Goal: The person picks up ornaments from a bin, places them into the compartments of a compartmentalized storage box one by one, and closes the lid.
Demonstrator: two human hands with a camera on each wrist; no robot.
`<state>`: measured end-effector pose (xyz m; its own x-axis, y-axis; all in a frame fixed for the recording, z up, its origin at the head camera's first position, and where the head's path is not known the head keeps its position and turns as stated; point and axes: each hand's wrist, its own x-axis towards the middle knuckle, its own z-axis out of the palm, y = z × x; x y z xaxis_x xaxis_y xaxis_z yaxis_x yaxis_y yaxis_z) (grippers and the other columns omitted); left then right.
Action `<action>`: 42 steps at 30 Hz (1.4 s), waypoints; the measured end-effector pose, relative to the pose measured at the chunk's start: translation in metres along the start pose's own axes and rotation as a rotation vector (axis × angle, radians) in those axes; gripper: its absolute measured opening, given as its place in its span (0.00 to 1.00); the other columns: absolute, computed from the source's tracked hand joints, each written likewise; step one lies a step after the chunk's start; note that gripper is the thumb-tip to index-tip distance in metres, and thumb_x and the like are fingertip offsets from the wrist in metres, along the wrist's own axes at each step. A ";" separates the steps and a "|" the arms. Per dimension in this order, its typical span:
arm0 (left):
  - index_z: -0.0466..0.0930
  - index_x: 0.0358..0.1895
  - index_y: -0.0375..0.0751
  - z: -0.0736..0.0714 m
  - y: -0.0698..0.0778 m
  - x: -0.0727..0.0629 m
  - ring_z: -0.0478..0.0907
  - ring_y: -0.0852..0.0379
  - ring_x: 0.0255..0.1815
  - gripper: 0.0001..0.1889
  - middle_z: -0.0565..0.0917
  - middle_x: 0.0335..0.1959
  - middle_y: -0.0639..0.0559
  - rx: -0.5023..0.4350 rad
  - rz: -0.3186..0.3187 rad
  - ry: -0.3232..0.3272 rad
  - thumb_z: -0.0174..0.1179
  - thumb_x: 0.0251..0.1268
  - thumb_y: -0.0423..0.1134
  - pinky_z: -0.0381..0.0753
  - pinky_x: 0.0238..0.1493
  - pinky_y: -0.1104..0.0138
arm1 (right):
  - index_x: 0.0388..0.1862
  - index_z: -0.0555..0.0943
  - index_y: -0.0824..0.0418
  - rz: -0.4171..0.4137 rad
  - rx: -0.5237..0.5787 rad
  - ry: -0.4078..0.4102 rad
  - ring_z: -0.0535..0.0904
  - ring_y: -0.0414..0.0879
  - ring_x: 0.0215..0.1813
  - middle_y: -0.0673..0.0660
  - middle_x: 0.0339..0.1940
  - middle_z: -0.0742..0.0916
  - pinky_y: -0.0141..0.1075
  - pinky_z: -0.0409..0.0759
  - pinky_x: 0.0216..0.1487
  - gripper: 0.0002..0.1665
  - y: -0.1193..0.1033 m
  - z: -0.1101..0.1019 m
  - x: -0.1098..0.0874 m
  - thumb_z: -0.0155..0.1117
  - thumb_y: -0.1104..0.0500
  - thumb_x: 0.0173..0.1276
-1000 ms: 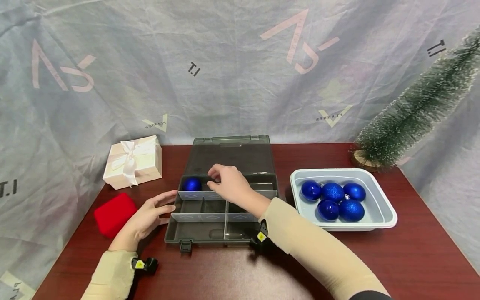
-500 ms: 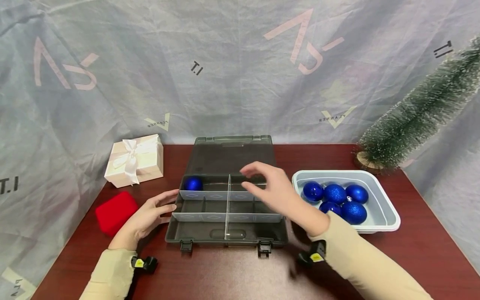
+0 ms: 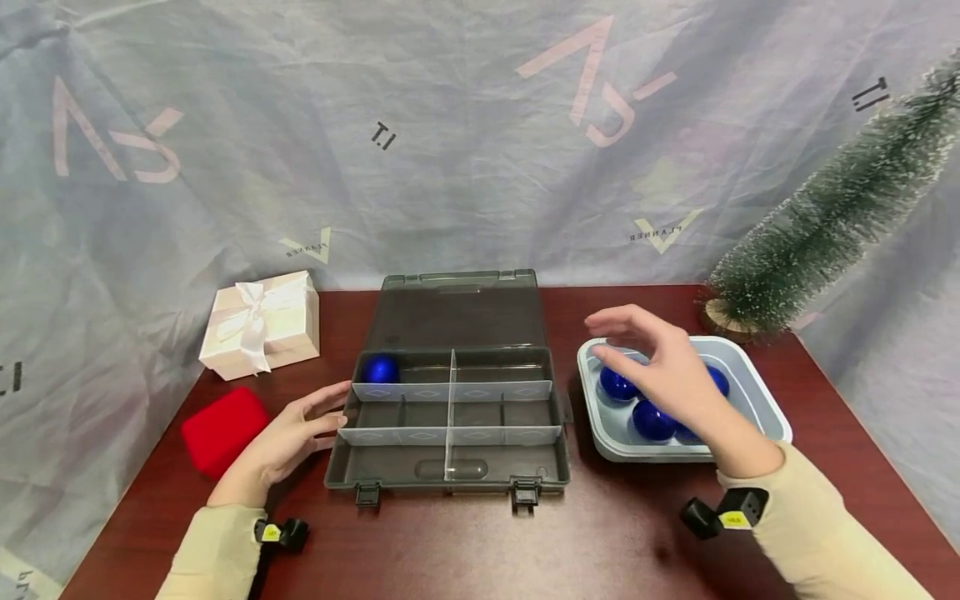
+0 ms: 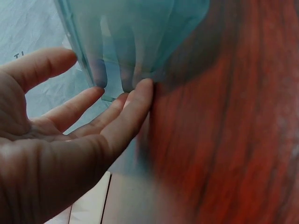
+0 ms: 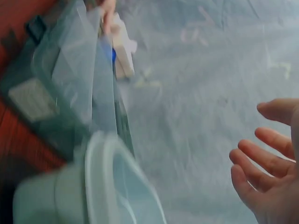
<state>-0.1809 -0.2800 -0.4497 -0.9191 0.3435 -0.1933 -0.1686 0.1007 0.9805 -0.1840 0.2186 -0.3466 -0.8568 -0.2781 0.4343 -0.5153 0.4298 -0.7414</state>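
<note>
A dark see-through compartment box (image 3: pixel 498 460) lies with its lid raised at the middle of the table. One blue Christmas ball (image 3: pixel 380 369) sits in its back left compartment. My left hand (image 3: pixel 296 433) touches the box's left side with fingers spread; the left wrist view shows the fingertips against the clear wall (image 4: pixel 135 42). Over the white tray (image 3: pixel 757 379) hovers my right hand (image 3: pixel 667 367), fingers apart and holding nothing. Blue balls (image 3: pixel 654 419) lie in the tray below it, some hidden behind the hand. In the right wrist view the tray's rim (image 5: pixel 96 182) shows at the bottom.
A cream gift box with a ribbon (image 3: pixel 262 325) stands at the back left, a red box (image 3: pixel 223 429) in front of it. At the back right a frosted miniature tree (image 3: pixel 825 208) leans outward. A grey printed cloth (image 3: pixel 450 192) hangs behind the table.
My right hand has moved right, from over the box's back row to above the tray. The left hand stays at the box's side, and the ball in the box has stayed put.
</note>
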 end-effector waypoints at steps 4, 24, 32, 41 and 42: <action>0.50 0.80 0.30 0.001 0.000 0.001 0.72 0.54 0.62 0.36 0.55 0.77 0.27 -0.007 0.013 0.001 0.56 0.76 0.31 0.79 0.56 0.59 | 0.60 0.81 0.62 0.029 0.036 -0.003 0.83 0.43 0.55 0.56 0.53 0.87 0.29 0.79 0.54 0.20 0.019 -0.016 -0.007 0.69 0.69 0.70; 0.50 0.80 0.29 0.001 -0.002 0.001 0.73 0.53 0.61 0.36 0.55 0.77 0.26 -0.008 0.021 0.001 0.56 0.75 0.30 0.79 0.56 0.59 | 0.59 0.82 0.60 0.062 -0.271 -0.236 0.85 0.54 0.53 0.56 0.51 0.89 0.52 0.79 0.55 0.26 0.099 -0.026 -0.020 0.78 0.59 0.63; 0.50 0.80 0.29 0.000 -0.003 0.000 0.73 0.53 0.60 0.36 0.55 0.77 0.26 -0.011 0.022 0.005 0.56 0.75 0.30 0.80 0.55 0.59 | 0.58 0.85 0.60 0.007 -0.458 -0.278 0.84 0.56 0.53 0.56 0.53 0.89 0.54 0.79 0.54 0.31 0.099 -0.020 -0.020 0.83 0.59 0.53; 0.50 0.80 0.29 0.000 -0.002 0.000 0.71 0.51 0.61 0.36 0.55 0.77 0.27 -0.004 0.015 0.003 0.56 0.76 0.31 0.79 0.56 0.59 | 0.57 0.85 0.61 -0.012 -0.540 -0.299 0.84 0.59 0.55 0.59 0.53 0.88 0.56 0.79 0.55 0.32 0.097 -0.018 -0.020 0.84 0.61 0.51; 0.50 0.80 0.29 0.000 -0.002 0.000 0.71 0.50 0.61 0.36 0.55 0.77 0.27 -0.005 0.017 0.002 0.56 0.76 0.31 0.79 0.56 0.59 | 0.57 0.85 0.61 -0.013 -0.529 -0.294 0.84 0.59 0.54 0.59 0.52 0.88 0.56 0.79 0.54 0.32 0.097 -0.018 -0.020 0.84 0.61 0.50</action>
<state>-0.1809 -0.2802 -0.4519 -0.9223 0.3435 -0.1770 -0.1551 0.0906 0.9837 -0.2170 0.2817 -0.4180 -0.8479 -0.4795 0.2262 -0.5301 0.7728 -0.3489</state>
